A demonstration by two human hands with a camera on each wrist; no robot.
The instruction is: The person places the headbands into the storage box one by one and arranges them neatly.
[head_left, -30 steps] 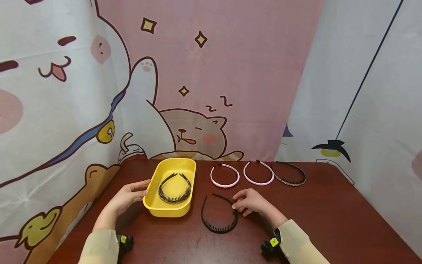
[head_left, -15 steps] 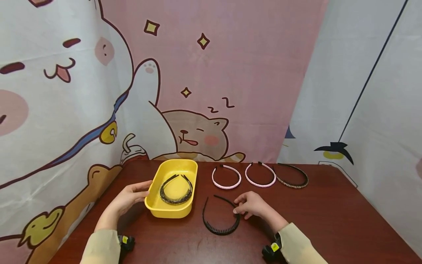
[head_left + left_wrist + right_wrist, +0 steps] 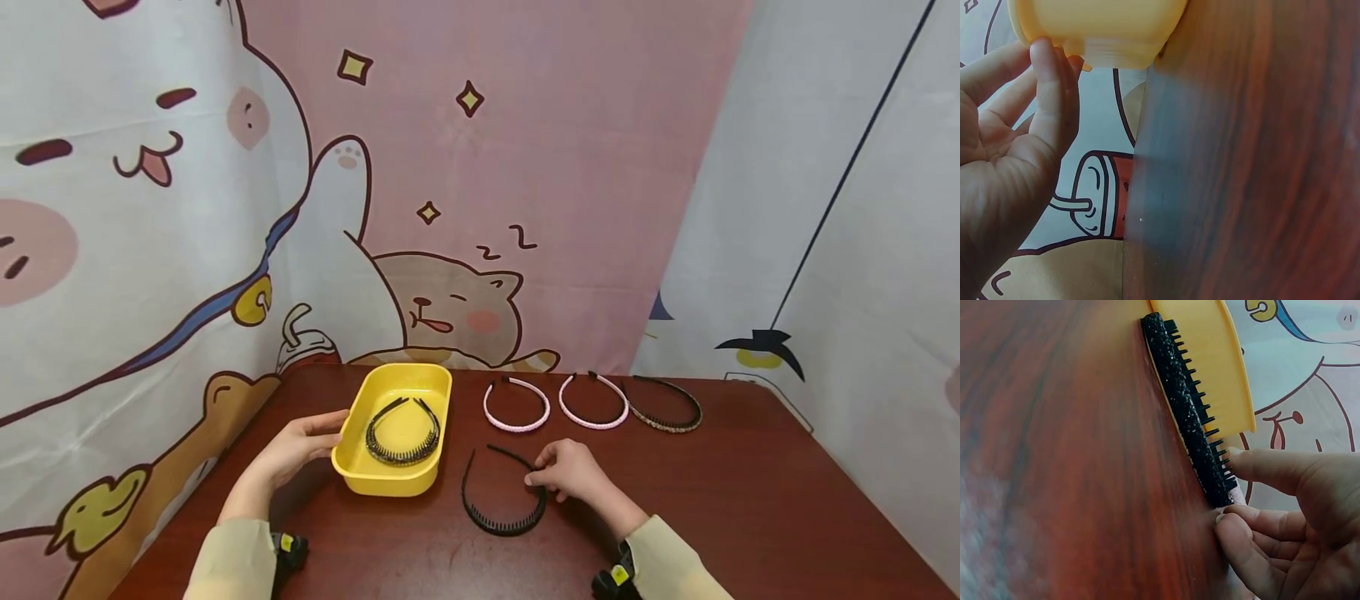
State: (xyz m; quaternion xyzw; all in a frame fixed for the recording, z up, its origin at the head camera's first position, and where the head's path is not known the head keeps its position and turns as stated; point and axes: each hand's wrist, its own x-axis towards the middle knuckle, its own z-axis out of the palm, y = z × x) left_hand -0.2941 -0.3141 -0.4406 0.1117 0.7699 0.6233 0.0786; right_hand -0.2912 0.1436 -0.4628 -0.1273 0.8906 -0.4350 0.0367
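A black toothed headband [image 3: 501,527] lies near the middle of the brown table. My right hand [image 3: 573,475] pinches its right side between thumb and fingers. Speckled black and fringed with teeth, the same headband [image 3: 1188,419] fills the middle of the right wrist view. My left hand [image 3: 303,448] touches the left side of a yellow tray [image 3: 386,485] with nearly straight fingers. In the left wrist view, fingertips [image 3: 1041,50] rest against the tray's outer wall [image 3: 1113,53]. Inside the tray lie dark toothed headbands [image 3: 401,457], stacked so that their number is hard to tell.
Two pink headbands [image 3: 517,429] [image 3: 594,426] lie in a row at the back of the table [image 3: 750,500]. To their right, touching or nearly touching, is a brownish patterned toothed headband [image 3: 667,427]. A cartoon-printed cloth [image 3: 570,167] hangs behind the table.
The right fingers have drawn closer together on the black headband's right side. The left hand and tray keep their places; the whole head view has shifted slightly.
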